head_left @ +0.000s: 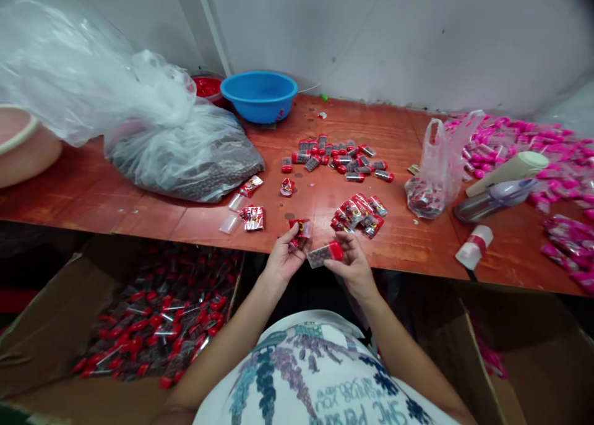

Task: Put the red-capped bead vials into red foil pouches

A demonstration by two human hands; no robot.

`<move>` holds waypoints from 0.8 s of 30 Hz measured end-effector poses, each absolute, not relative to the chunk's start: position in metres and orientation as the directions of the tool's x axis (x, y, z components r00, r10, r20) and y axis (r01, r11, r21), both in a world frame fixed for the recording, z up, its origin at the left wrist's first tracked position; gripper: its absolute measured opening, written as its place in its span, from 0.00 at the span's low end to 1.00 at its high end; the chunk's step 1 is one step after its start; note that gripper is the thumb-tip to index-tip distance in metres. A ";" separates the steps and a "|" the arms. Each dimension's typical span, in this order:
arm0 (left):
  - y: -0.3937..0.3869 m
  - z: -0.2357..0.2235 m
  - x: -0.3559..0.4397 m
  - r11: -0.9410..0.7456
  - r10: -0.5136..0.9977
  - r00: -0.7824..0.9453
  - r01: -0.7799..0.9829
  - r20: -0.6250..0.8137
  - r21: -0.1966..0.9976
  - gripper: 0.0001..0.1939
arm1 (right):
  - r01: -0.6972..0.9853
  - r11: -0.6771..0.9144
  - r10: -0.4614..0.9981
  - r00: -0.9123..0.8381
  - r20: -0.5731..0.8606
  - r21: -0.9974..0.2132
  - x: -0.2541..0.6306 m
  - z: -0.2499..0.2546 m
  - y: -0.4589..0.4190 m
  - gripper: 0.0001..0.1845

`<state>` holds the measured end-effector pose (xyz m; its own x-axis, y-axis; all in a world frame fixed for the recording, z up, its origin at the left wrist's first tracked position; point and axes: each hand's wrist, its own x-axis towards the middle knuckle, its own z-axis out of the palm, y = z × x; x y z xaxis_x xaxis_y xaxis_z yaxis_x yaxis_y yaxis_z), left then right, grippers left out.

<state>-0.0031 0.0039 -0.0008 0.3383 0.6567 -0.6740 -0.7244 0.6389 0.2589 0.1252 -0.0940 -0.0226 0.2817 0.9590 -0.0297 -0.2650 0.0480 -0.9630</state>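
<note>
My left hand (284,259) is closed on a small red printed packet (302,229), pinched between thumb and fingers at the table's front edge. A bit of red shows lower in the same hand, too small to name. Between thumb and fingers, my right hand (356,269) grips a small clear bottle (318,256) filled with dark beads, its red cap toward my palm. The bottle lies tilted and its clear end comes close to my left fingers. Beyond my right hand is a pile of red packets (355,213). Farther back lie several red-capped bottles (341,159).
A large clear bag (185,159) of dark beads and a blue basin (258,90) stand back left. Under the table, a cardboard box (51,301) holds many red-capped bottles. Rightward are a plastic bag (429,190), a tumbler (492,201) and a pink heap (520,143).
</note>
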 end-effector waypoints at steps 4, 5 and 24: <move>0.001 0.007 -0.003 0.635 0.675 0.343 -0.720 -0.654 0.278 0.05 | -0.360 0.084 0.957 0.288 -0.025 -0.929 0.123 -0.015 -0.078 0.27; 0.000 0.008 -0.004 0.632 0.679 0.342 -0.723 -0.649 0.280 0.05 | -0.358 0.081 0.960 0.278 -0.024 -0.930 0.122 -0.015 -0.076 0.26; 0.001 0.008 -0.008 0.549 0.738 0.211 -0.740 -0.642 0.388 0.04 | 0.001 0.089 0.927 0.364 0.084 -0.996 0.108 -0.006 -0.064 0.21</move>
